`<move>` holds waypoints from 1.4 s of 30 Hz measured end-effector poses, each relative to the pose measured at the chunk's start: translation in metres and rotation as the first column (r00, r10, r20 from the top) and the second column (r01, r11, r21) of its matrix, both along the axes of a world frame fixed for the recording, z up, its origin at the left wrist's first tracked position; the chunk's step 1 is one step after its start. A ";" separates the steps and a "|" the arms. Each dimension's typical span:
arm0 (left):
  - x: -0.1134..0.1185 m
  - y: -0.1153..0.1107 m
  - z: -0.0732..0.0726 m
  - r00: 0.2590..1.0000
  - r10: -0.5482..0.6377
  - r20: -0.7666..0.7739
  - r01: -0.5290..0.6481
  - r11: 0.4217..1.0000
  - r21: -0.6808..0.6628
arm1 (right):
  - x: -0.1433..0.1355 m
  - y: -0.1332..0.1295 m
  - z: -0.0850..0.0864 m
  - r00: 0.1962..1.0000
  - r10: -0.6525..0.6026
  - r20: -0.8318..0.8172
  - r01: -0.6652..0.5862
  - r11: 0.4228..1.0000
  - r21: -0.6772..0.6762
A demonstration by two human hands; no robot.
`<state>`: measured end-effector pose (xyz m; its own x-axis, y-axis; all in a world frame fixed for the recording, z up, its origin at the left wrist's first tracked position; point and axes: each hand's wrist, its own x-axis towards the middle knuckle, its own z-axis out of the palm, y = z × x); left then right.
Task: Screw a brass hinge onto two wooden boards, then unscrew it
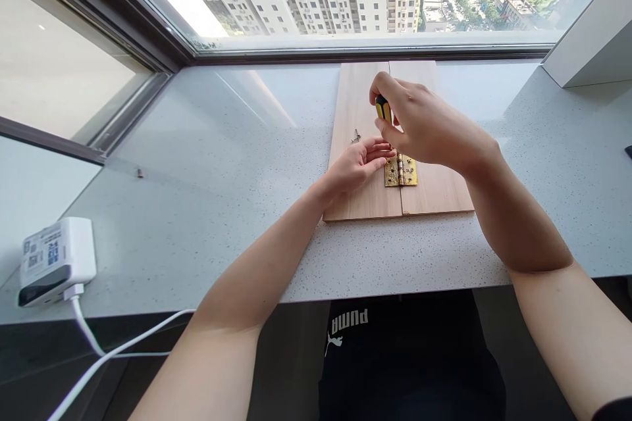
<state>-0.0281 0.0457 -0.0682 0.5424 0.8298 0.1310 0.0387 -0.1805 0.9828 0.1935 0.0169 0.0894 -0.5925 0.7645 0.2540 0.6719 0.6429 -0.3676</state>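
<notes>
My right hand (419,115) is wrapped round the black-and-yellow handle of a screwdriver (383,109), held upright above a brass hinge (401,172). Its shaft and tip are hidden behind my hands. Beneath it, my left hand (359,163) has thumb and fingertips drawn together at the hinge's upper left; whatever they pinch cannot be made out. The hinge lies opened flat, its knuckle along the seam between the left wooden board (363,200) and the right wooden board (439,194). Several small screws (356,137) lie on the left board beside my left fingers.
The boards rest on a speckled white counter (237,210) against the window frame (316,56). A white boxy device (58,260) with a plugged-in white cable (123,345) sits at the left front. A white box-like panel (592,33) stands at the right back.
</notes>
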 end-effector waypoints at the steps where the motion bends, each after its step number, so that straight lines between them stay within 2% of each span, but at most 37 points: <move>1: 0.001 0.000 0.000 1.000 0.001 0.006 -0.001 1.000 0.002 | -0.001 0.000 0.000 1.000 -0.003 -0.002 0.003 1.000 -0.005; 9: 0.000 -0.001 0.001 0.997 0.076 0.027 -0.075 0.997 -0.002 | 0.000 -0.004 0.008 1.000 -0.026 0.002 0.026 1.000 -0.015; 15: -0.007 0.000 0.010 0.981 0.188 0.054 -0.192 0.978 0.082 | 0.004 -0.008 0.019 0.994 -0.014 -0.112 0.010 0.999 -0.032; 20: -0.018 0.005 0.017 0.936 0.351 0.004 -0.344 0.916 0.207 | 0.004 -0.012 0.027 0.981 -0.026 -0.190 0.024 1.000 -0.013; 27: -0.041 0.019 0.009 0.801 0.586 -0.119 -0.515 0.777 0.362 | 0.004 -0.013 0.030 0.979 -0.070 -0.190 0.074 0.997 0.014; 29: -0.046 0.021 0.007 0.772 0.617 -0.154 -0.526 0.755 0.391 | 0.005 -0.014 0.030 0.977 -0.060 -0.202 0.068 0.997 0.030; 33: -0.051 0.022 0.005 0.774 0.598 -0.207 -0.478 0.767 0.428 | 0.005 -0.014 0.029 0.978 -0.040 -0.207 0.048 0.998 0.037; 39: -0.048 0.021 0.002 0.778 0.570 -0.264 -0.424 0.787 0.449 | 0.006 0.000 0.012 0.950 0.000 -0.311 0.048 0.988 0.147; 42: -0.049 0.023 -0.002 0.779 0.572 -0.256 -0.419 0.779 0.466 | 0.008 0.004 0.006 0.952 0.018 -0.305 0.030 0.988 0.151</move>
<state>-0.0776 0.0685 -0.0705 0.1360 0.9235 0.3587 0.5634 -0.3699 0.7387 0.2012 0.0208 0.0955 -0.4641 0.7059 0.5351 0.5472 0.7035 -0.4535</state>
